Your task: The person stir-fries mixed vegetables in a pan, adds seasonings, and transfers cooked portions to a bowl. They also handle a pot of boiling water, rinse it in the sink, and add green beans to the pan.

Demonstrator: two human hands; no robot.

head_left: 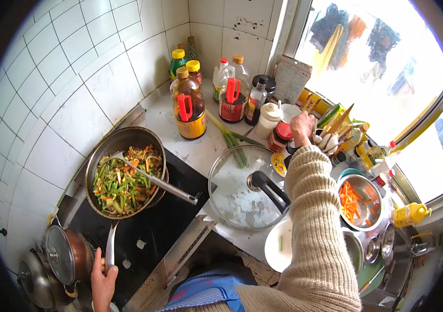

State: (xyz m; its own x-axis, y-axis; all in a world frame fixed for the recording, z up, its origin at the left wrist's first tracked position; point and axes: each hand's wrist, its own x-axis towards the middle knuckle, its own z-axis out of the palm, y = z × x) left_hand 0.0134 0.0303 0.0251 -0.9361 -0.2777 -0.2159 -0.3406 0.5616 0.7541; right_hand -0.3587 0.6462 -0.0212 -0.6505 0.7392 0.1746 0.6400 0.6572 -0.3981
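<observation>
My left hand (103,283) is closed around the end of the metal handle (111,244) of a frying pan (90,182) on the black cooktop. Cooked green beans, carrot strips and other chopped pieces (120,182) fill the pan. A metal spatula (161,183) rests in it, its handle over the rim. My right arm stretches far forward, and the right hand (303,127) is curled among the seasonings by the window. What its fingers hold is hidden. Next to it are a red-lidded jar (279,137), a white container (269,119) and a holder with wooden utensils (340,125).
A glass lid (232,200) lies on the counter over part of a green onion (226,132). Sauce bottles (190,109) stand at the back. Right of my arm is a colander (372,208) with carrot strips. A lidded brown pot (78,255) sits left; a white bowl (278,249) is near the front edge.
</observation>
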